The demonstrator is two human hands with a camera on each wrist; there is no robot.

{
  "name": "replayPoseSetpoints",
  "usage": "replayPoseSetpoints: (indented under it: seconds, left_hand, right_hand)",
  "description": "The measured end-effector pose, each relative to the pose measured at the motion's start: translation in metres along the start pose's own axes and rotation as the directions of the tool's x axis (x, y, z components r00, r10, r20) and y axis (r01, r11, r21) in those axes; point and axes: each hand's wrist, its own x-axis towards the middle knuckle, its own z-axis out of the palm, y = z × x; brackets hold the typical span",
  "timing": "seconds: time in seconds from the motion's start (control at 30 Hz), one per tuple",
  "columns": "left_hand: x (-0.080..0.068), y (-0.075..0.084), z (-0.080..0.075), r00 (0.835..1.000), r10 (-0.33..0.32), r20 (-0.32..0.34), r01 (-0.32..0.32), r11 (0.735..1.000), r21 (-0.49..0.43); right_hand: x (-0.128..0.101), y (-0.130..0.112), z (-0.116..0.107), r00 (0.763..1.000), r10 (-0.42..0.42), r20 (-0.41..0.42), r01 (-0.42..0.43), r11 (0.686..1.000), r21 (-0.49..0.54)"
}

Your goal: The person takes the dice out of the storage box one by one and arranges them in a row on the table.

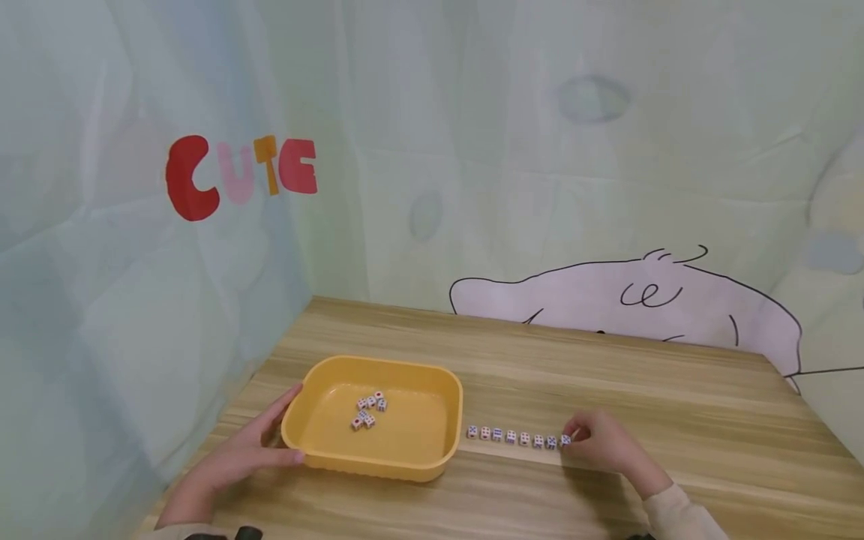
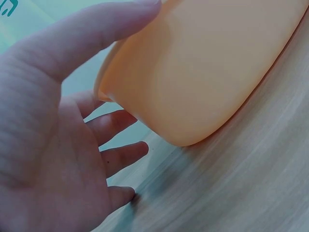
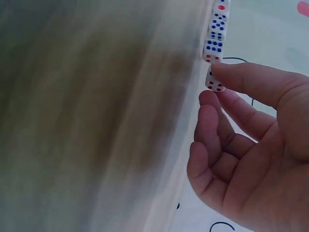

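My left hand [image 1: 244, 451] rests against the left end of a yellow plastic tray [image 1: 378, 470]. Its thumb touches the tray's near rim; in the left wrist view the lower fingers are loosely straight and spread beside the wall. Inside the tray lies a small cluster of white dice [image 1: 370, 421]. To the tray's right, several white dice with red and blue pips [image 1: 511, 436] form a straight row on the table. At the row's right end my right hand [image 1: 602, 442] pinches a die [image 3: 213, 83] between thumb and index finger, close beside the neighbouring die [image 3: 213, 50].
The wood-grain table [image 1: 540, 510] carries the tray and the row. Behind it hangs a pale printed cloth [image 1: 472, 150] with a cartoon animal outline along the back edge. Another side of the cloth, marked with CUTE letters [image 1: 192, 178], stands at the left.
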Motion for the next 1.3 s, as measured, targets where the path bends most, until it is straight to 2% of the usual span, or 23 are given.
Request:
replayPoseSetpoints:
  seconds: [0.33,0.53,0.73,0.83,1.07,1.2,1.3]
  left_hand:
    - [0.0,-0.002,0.001,0.999,0.033,-0.004,-0.033,0.999,-0.007]
    - [-0.001,-0.003,0.0,1.0,0.026,-0.002,-0.026,1.0,-0.004]
    - [-0.001,-0.001,0.001,0.999,0.037,0.002,-0.037,0.999,-0.02]
    - [-0.001,0.0,0.001,0.999,0.034,0.003,-0.034,0.999,-0.029]
    - [0.001,0.001,0.0,1.0,0.026,-0.001,-0.026,1.0,-0.013]
    - [0.001,-0.001,0.0,1.0,0.029,-0.002,-0.029,1.0,-0.005]
    - [0.001,-0.001,0.0,1.0,0.02,-0.003,-0.02,1.0,0.002]
  right_hand:
    - [0.0,0.001,0.002,1.0,0.024,0.011,-0.024,1.0,0.001]
    - [0.0,0.001,0.002,0.999,0.024,0.027,-0.025,1.0,0.015]
    - [0.0,-0.004,-0.005,0.996,0.076,0.035,-0.077,0.997,0.015]
    - [0.002,-0.014,-0.013,0.997,0.077,0.033,-0.077,0.997,0.017]
    - [0.017,-0.052,-0.025,1.0,-0.02,0.016,0.02,0.999,0.031]
    - [0.027,-0.081,-0.02,0.999,-0.019,0.039,0.017,0.999,0.05]
    - [0.036,-0.101,-0.011,0.996,-0.049,0.078,0.042,0.995,0.089]
